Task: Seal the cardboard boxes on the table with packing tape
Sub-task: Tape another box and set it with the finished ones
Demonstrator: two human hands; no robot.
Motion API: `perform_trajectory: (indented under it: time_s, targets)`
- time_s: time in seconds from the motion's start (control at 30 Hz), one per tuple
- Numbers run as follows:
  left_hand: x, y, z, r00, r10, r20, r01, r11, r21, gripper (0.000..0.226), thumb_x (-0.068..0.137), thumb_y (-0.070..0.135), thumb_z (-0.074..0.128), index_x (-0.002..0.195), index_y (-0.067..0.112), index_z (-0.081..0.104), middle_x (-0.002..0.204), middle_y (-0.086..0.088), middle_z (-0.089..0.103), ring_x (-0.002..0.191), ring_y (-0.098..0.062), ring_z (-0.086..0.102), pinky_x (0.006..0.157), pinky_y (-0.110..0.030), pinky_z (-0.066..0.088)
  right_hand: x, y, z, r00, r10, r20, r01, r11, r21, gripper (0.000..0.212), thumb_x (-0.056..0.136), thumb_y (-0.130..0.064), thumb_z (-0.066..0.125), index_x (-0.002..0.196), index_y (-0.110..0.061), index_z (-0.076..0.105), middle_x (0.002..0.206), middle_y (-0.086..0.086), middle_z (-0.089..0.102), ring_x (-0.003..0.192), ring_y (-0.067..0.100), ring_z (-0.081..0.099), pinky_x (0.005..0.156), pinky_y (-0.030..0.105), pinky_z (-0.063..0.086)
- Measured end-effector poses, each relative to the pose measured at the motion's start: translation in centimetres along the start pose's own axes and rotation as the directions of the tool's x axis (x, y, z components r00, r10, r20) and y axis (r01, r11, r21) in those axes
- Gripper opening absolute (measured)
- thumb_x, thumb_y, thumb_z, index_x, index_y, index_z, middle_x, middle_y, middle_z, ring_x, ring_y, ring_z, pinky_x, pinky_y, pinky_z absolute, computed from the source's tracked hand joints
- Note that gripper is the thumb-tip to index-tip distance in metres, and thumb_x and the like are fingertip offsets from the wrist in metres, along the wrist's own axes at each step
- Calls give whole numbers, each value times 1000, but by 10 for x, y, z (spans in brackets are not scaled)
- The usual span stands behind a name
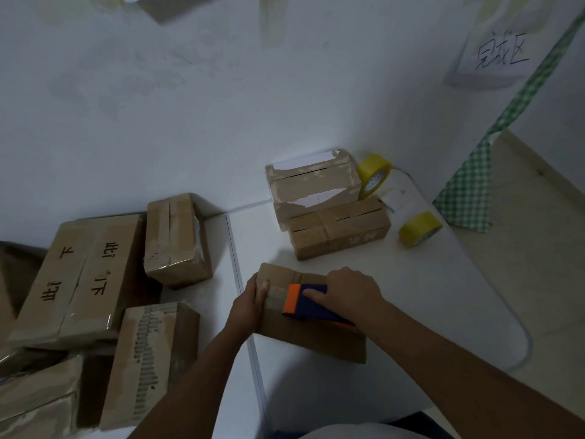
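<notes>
A brown cardboard box (316, 334) lies on the white table (411, 312) in front of me. My left hand (250, 299) holds its left end, thumb on top. My right hand (348, 293) grips a blue and orange tape dispenser (311, 304) that lies on the box's top, index finger stretched along it. The dispenser's orange end points towards my left hand.
Two more boxes (319, 198) sit stacked at the back of the table, with two yellow tape rolls (373, 175) (419, 229) beside them. Several cardboard boxes (88, 274) crowd the left side. A green checked cloth (468, 198) hangs at right.
</notes>
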State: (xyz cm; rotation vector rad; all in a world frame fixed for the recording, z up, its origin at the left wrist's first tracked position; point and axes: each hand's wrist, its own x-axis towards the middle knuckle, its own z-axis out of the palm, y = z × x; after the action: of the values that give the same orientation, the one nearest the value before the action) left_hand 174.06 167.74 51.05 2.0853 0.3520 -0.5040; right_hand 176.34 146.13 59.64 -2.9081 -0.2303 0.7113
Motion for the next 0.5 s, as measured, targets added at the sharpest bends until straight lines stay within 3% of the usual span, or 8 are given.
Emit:
perform_trajectory:
  time_s: [0.2, 0.3, 0.37, 0.5]
  targets:
    - [1, 1, 3, 999, -11, -40, 14, 997, 80, 52, 104, 46, 29, 153, 26, 28, 137, -17, 54, 120, -35, 54, 97, -44, 44, -28, 81, -4, 999, 26, 44, -27, 999, 23, 61, 81, -79, 42, 64, -21, 41, 65, -2, 44, 56, 10, 42, 52, 25, 31]
    - [0, 0, 6, 998, -14, -63, 19, 997, 79, 52, 104, 48, 29, 151, 26, 31, 136, -18, 55, 118, -36, 55, 97, -45, 45, -45, 120, 10, 998, 43, 41, -46, 996, 71, 67, 80, -79, 38, 65, -16, 53, 61, 2, 48, 53, 12, 44, 53, 26, 33]
    - [-1, 1, 7, 997, -13, -72, 19, 995, 93, 50, 104, 48, 28, 149, 25, 34, 134, -18, 56, 116, -36, 56, 94, -43, 45, -49, 126, 17, 999, 21, 26, -23, 998, 54, 66, 84, -77, 37, 74, -15, 60, 64, 1, 51, 54, 11, 45, 52, 24, 33]
    - [7, 0, -4, 997, 0, -75, 13, 985, 172, 49, 105, 45, 29, 147, 22, 39, 134, -17, 57, 117, -35, 55, 87, -37, 39, -47, 119, 18, 999, 24, -34, -22, 998, 59, 62, 86, -75, 36, 74, -17, 54, 64, -2, 46, 55, 9, 43, 50, 23, 30]
